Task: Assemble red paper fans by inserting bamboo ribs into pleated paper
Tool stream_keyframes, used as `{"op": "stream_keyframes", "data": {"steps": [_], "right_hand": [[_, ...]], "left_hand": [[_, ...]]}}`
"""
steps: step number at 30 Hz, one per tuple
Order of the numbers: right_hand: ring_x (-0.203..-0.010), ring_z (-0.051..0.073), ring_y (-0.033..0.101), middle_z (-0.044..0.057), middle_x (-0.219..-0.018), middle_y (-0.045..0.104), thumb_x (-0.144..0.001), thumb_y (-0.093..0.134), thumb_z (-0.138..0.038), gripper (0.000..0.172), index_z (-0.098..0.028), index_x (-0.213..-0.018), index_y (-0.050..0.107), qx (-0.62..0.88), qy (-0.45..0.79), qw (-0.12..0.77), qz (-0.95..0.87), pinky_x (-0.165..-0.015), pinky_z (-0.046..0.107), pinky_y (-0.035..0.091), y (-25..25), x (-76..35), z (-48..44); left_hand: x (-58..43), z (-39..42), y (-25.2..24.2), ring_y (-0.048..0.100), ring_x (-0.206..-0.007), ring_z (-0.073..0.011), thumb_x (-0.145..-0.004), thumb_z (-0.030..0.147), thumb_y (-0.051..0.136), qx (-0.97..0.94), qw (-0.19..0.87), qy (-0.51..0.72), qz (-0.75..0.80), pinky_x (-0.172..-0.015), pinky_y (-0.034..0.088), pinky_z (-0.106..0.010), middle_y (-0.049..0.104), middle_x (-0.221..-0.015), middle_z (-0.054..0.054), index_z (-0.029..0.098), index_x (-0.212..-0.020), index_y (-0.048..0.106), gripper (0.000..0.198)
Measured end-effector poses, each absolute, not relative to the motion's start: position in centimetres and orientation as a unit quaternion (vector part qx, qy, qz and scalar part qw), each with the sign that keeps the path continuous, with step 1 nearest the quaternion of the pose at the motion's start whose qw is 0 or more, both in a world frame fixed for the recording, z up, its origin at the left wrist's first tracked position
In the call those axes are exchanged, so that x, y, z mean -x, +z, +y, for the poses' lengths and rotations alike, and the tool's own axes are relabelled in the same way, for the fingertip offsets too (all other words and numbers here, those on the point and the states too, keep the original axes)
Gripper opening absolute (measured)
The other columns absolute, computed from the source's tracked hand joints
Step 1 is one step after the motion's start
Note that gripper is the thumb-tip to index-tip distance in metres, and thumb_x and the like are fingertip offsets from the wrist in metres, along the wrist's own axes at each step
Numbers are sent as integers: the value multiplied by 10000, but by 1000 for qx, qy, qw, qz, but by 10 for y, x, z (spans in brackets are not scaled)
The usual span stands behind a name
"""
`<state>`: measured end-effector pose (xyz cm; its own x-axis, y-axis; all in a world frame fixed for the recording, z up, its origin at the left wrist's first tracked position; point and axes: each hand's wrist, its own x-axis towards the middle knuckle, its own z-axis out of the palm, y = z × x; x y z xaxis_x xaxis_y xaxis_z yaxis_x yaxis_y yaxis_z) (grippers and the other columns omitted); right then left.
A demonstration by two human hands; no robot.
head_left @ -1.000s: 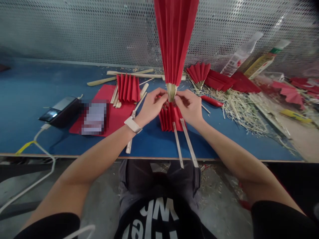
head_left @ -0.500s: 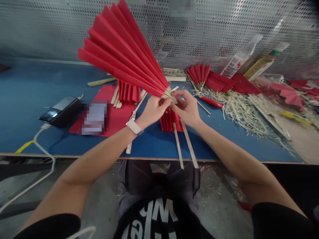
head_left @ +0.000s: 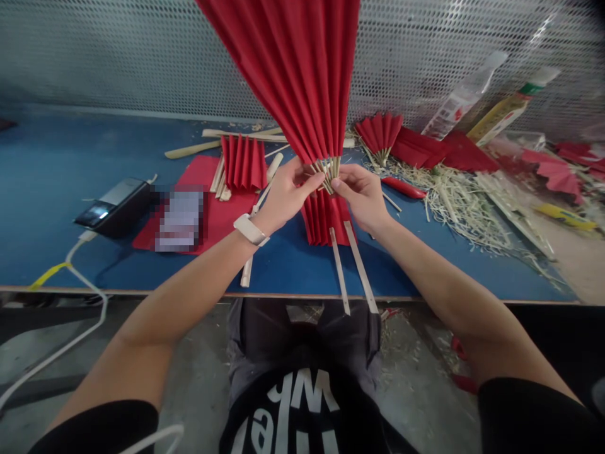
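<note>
A red folding fan (head_left: 307,82) fills the upper middle of the frame, held up in front of the metal mesh (head_left: 118,63), above the blue table (head_left: 142,271). It is partly spread, its red sheet creased into long, sharp pleats that alternate between brighter and darker red; the top of the frame cuts off its wide end. Below the red, bare pale ribs (head_left: 336,167) show, thin and drawn close together, a few lying at a slant across the others near the fingertips. The narrow end points down to the centre of the frame and the wide end up; the long axis runs upward with a lean to the left, the left edge sloping strongly and the right edge almost vertical. The left hand (head_left: 288,192) has thumb and fingers closed on the ribs from the left, and the right hand (head_left: 363,192) pinches them from the right, its thumb beside the lower tips. Just below the hands lies a pleated red piece (head_left: 319,230), and two pale strips (head_left: 362,268) reach from it down past the table's near edge.
</note>
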<state>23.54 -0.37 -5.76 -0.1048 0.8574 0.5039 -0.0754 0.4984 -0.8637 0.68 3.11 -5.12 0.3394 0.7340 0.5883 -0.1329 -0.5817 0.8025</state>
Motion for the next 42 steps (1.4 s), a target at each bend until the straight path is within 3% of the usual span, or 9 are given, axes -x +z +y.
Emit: {"op": "stream_keyframes", "data": {"steps": [6,11,15,19,23,29,33,36,42], "right_hand": [[-941,208,903,-26,-1065,958,-920,1180,-770,558,-384,-1275,989,271,466,593,-598,-898,369,797,-58,-232,-2],[-1012,225,922,-14,-1127,976,-919,1189,-737,492,-379,-1207,1011,265,501,592,-573,-955,408,823,-60,-232,-3],[-1028,237,916,-3,-1168,970,-924,1173,-764,556,-386,-1284,980,272,509,581,-574,-1002,453,826,-60,-233,-4],[-1106,283,912,3,-1166,943,-882,1159,-842,655,-396,-1305,929,297,499,565,-586,-1070,530,821,-61,-235,-3],[-1013,245,878,-15,-1088,908,-843,1188,-836,684,-370,-1246,893,310,498,560,-585,-959,441,805,-59,-235,-2],[-873,186,817,-36,-990,853,-812,1234,-777,683,-321,-1140,846,305,494,549,-601,-838,343,777,-55,-233,-6],[-878,183,831,-32,-1023,872,-821,1251,-713,675,-318,-1180,838,301,496,546,-604,-836,337,780,-57,-231,-6],[-914,180,838,-27,-1055,890,-773,1272,-717,696,-309,-1103,815,305,495,558,-592,-901,344,785,-59,-229,-6],[-890,168,837,-22,-985,873,-903,1172,-804,650,-290,-1023,792,304,515,561,-573,-906,329,770,-58,-229,-5]], "left_hand": [[-10,26,-47,922,-1095,-294,-1022,934,1027,-652,503,533,195,-1043,849,-553,858,-1113,-38,278,-1273,842,726],[-13,23,-45,904,-909,-208,-935,886,1128,-614,543,540,190,-887,843,-408,863,-1033,-10,259,-1057,806,716],[-14,21,-42,899,-850,-199,-863,968,1122,-607,523,558,214,-805,814,-368,861,-961,1,257,-945,768,798],[-14,18,-38,870,-836,-205,-842,1011,1106,-622,511,550,223,-814,807,-412,812,-937,15,275,-937,728,833],[-15,17,-38,838,-883,-216,-886,1013,1074,-635,488,553,228,-852,771,-415,797,-955,2,289,-996,771,791],[-17,20,-44,894,-1092,-274,-869,1010,1080,-632,478,561,238,-998,761,-427,947,-1191,-67,303,-1245,935,815],[-16,22,-46,901,-1068,-267,-864,940,1130,-623,497,556,237,-970,753,-409,974,-1210,-85,277,-1220,987,766],[-15,21,-45,911,-1064,-260,-865,838,1180,-622,488,566,233,-951,747,-386,989,-1197,-90,272,-1214,1014,685],[-15,15,-39,771,-734,-188,-807,864,1194,-601,516,554,257,-683,644,-336,919,-923,-53,268,-1081,993,685]]}}
